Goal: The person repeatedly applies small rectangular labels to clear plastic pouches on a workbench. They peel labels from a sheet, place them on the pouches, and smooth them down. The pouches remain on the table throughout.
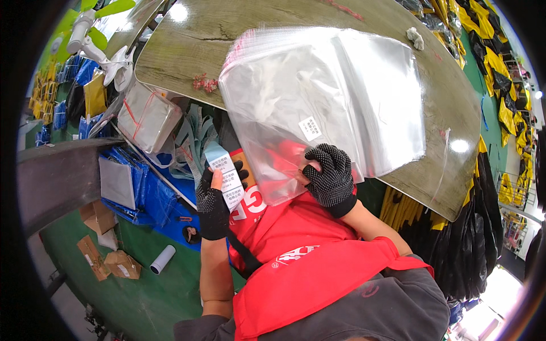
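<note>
In my left hand [214, 204], gloved in black with dotted grips, is a strip of white printed labels [228, 181], held upright between thumb and fingers. My right hand [330, 181], in a matching glove with bare fingertips, pinches the near part of a clear plastic bag [284, 108]. That bag lies on top of a fanned stack of clear bags [387, 108], its near end hanging over the table edge above my red apron [307, 227]. One white label [310, 128] sits on the bag just beyond my right fingers.
The wood-grain table [460, 142] has a rounded corner at right. A green fan [85, 34] stands at far left. Below it are a tied clear bundle [149, 116], blue packages [153, 193], cardboard boxes [122, 264] and a white roll [163, 260]. Black-and-yellow bags [455, 250] hang at right.
</note>
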Motion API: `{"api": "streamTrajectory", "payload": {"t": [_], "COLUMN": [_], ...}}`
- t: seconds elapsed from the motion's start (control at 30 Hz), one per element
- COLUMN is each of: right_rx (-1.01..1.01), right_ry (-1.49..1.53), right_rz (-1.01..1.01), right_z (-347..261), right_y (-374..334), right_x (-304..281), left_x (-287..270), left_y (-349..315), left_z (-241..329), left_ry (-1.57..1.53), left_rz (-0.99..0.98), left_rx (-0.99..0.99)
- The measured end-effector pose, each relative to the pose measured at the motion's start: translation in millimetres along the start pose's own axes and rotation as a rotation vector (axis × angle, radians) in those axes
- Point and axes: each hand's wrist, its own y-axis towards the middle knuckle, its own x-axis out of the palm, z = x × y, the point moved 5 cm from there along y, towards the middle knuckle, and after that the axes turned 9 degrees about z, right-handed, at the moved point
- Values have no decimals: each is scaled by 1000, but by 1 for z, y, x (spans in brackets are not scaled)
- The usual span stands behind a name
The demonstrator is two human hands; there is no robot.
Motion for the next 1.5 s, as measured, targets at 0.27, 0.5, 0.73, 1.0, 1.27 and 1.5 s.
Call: {"api": "streamTrajectory", "payload": {"t": [0.27, 0.5, 0.73, 1.0, 1.27, 1.5], "right_rx": [27, 927, 598, 318, 388, 639], "right_ry": [-50, 875, -266, 770, 859, 930], "right_rz": [75, 254, 1169, 129, -140, 64], "right_z": [4, 47, 78, -33, -25, 6], "right_y": [4, -1, -37, 20, 44, 47], "right_x": [-14, -48, -133, -13, -24, -16], "left_x": [3, 14, 52, 71, 53, 41], "left_y": [-6, -6, -31, -57, -54, -48], "left_z": [-20, -24, -5, 6, 8, 9], "left_ry": [71, 33, 64, 100, 485, 555], "left_rz": [-13, -102, -229, -276, -449, -451], "left_rx": [73, 120, 67, 113, 127, 127]}}
